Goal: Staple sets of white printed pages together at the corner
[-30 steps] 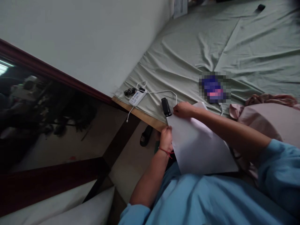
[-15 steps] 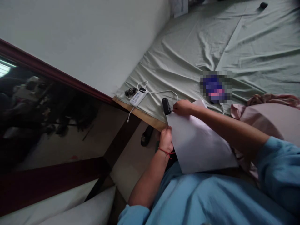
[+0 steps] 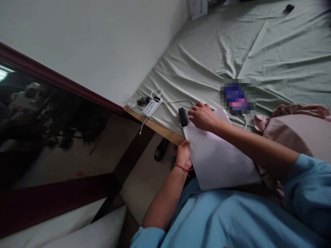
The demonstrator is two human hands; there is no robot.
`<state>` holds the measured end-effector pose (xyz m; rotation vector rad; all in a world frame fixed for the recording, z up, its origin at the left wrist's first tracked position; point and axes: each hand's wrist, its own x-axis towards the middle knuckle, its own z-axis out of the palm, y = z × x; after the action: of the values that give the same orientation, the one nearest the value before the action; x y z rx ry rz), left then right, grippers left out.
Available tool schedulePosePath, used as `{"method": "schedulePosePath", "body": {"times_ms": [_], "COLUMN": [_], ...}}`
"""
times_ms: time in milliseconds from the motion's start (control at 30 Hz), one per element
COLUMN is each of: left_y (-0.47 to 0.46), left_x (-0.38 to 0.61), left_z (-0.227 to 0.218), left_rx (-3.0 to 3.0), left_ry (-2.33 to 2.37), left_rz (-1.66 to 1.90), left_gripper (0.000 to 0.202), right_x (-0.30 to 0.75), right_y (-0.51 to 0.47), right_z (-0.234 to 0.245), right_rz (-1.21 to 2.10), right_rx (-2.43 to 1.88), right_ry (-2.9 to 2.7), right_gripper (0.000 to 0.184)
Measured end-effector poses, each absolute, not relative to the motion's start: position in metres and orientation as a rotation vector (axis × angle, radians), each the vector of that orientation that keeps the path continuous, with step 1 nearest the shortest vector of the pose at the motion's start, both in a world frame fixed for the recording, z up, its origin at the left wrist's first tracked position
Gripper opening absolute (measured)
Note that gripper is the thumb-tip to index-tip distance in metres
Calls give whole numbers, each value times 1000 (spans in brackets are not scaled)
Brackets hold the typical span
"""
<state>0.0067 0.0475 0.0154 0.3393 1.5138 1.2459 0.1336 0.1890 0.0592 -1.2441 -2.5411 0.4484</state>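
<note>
A white sheet of paper [image 3: 217, 155] lies across my lap and the near edge of the bed. My left hand [image 3: 183, 153], with a red thread at the wrist, grips the paper's left edge. My right hand [image 3: 203, 115] rests over the paper's far corner, fingers spread, its fingertips just beside a small black stapler [image 3: 183, 117] on the sheet. Whether the fingers touch the stapler is not clear.
A pale green bedsheet [image 3: 232, 48] covers the bed. A white power strip [image 3: 151, 107] with a white cable [image 3: 178, 101] lies by the wall, black earbuds [image 3: 143, 101] beside it. A blurred blue object [image 3: 236, 96] and pink cloth [image 3: 297, 127] lie to the right. A dark slipper [image 3: 161, 149] sits on the floor.
My right hand has left the paper's corner, opened and slid left toward the black stapler. My left hand keeps its hold on the paper.
</note>
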Motion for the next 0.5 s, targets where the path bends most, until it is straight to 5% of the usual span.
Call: {"method": "schedulePosePath", "body": {"times_ms": [200, 500], "left_y": [49, 49], "left_x": [7, 9], "left_z": [11, 10], "left_rx": [210, 265], "left_ry": [1473, 1479], "left_rz": [1290, 1308], "left_gripper": [31, 49], "right_x": [129, 123], "right_y": [184, 168], "right_z": [54, 46], "right_rz": [418, 393], "right_rx": [-764, -847], "right_ry": [-2610, -2609], "right_gripper": [42, 41]}}
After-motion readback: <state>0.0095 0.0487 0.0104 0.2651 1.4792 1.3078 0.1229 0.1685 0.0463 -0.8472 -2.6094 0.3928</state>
